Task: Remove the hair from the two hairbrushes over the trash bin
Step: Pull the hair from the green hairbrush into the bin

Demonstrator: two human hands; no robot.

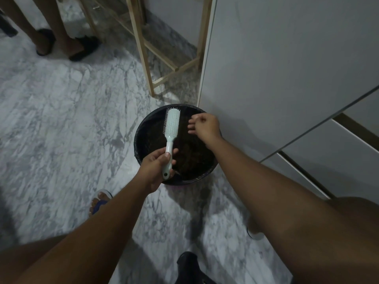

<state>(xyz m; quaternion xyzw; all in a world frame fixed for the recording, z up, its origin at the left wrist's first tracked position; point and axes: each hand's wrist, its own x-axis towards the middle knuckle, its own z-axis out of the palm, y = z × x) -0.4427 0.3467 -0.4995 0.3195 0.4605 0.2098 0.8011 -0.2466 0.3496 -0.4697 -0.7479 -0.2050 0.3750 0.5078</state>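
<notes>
A pale mint hairbrush [171, 128] is held over the round black trash bin [143, 128], bristles facing right. My left hand [158, 169] grips its handle near the lower end. My right hand [205, 126] hovers over the bin just right of the brush head, not touching it, fingers loosely curled and pointing left. I see no hair between those fingers. The bin's inside is dark with brownish contents. A second hairbrush is not plainly visible.
A white cabinet [287, 68] stands right of the bin, a wooden frame [143, 44] behind it. Another person's legs in black slippers [82, 48] are at the far left. My sandalled foot [100, 201] is on the marble floor. A dark object [188, 265] lies at the bottom edge.
</notes>
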